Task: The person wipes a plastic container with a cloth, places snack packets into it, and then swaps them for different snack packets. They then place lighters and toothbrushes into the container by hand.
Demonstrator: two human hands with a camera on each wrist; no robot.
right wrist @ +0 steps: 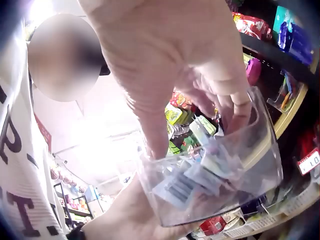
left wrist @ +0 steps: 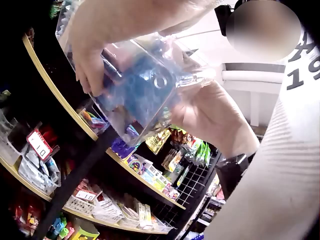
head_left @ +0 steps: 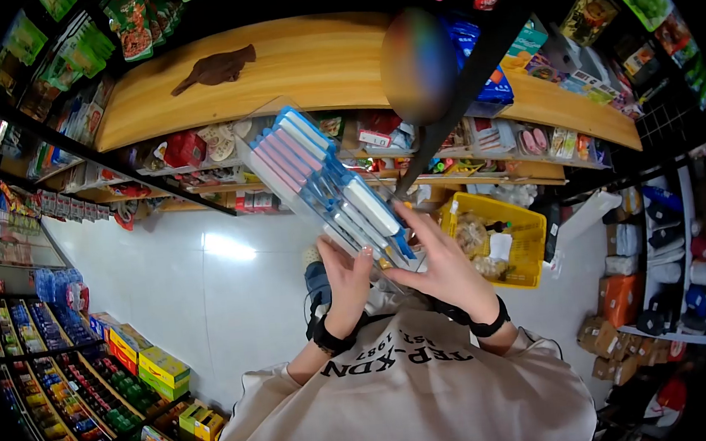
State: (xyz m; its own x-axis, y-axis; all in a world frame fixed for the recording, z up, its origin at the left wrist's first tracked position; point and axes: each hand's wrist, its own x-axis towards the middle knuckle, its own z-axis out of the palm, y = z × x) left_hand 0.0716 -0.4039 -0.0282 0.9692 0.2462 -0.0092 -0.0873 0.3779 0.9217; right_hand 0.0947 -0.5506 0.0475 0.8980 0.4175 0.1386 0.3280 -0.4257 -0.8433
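Observation:
Both hands hold a clear plastic box (head_left: 292,207) in front of the chest, tilted in the head view. It is filled with slim packs in blue, pink and white; blue-edged pink packs (head_left: 286,158) lie toward the far end, white ones (head_left: 371,206) toward the near end. My left hand (head_left: 347,286) grips the box's near left side; in the left wrist view its fingers (left wrist: 91,75) curl against the wall. My right hand (head_left: 449,267) grips the near right end, with thumb and fingers spread across the rim in the right wrist view.
Ahead is a wooden shelf (head_left: 316,66) with a dark brown flat piece (head_left: 215,70) on it. Baskets of small goods line the tiers below. A black post (head_left: 462,83) rises at the right of the box. A yellow basket (head_left: 529,248) stands on the floor. Snack racks stand at the left.

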